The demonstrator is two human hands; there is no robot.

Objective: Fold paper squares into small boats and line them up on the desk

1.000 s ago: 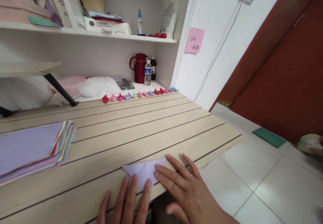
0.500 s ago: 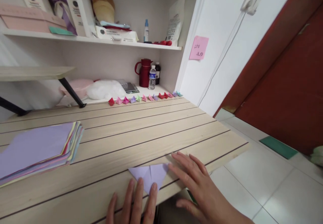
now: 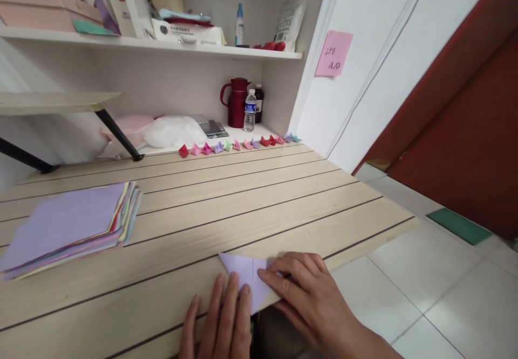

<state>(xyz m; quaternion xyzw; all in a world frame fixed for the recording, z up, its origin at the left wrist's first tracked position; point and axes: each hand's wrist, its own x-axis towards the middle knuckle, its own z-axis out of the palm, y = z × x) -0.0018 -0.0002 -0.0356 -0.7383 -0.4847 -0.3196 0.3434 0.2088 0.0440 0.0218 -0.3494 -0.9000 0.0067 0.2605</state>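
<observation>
- Evidently thin stuff: folded lavender paper, lying on the wood-look tabletop at its near edge, low in the view towards 6 o'clock. Whether the tip overhangs, cannot tell.
- Handling, by judgement: nearly weightless, soft across single layers, stiffer where folds stack up. Likely to skate on the smooth surface unless pinned; creases easily, and a hard tug could tear it.
- Best hold, I'd say: 1 hand flat on the layered middle, fingertips of the other on the loose corner or along a fold.
- Bearing: roughly triangular, blunt tip towards 6 o'clock. Long axis follows the upper edge, about 9 to 3 o'clock; sharp left corner at 10. Right corner lost under fingers. 1 seam drops from the upper edge towards 6.
- Left hand: at the paper's 7 o'clock, fingers straight and slightly apart, tips against its lower left side. Thumb not seen.
- Right hand: at 4 o'clock, fingers bent and bunched, index tip on the right half. Thumb mostly hidden; pinching or only pressing, cannot tell.
- Nearby: multicoloured paper stack towards 10 o'clock; row of small origami pieces towards 12.
</observation>
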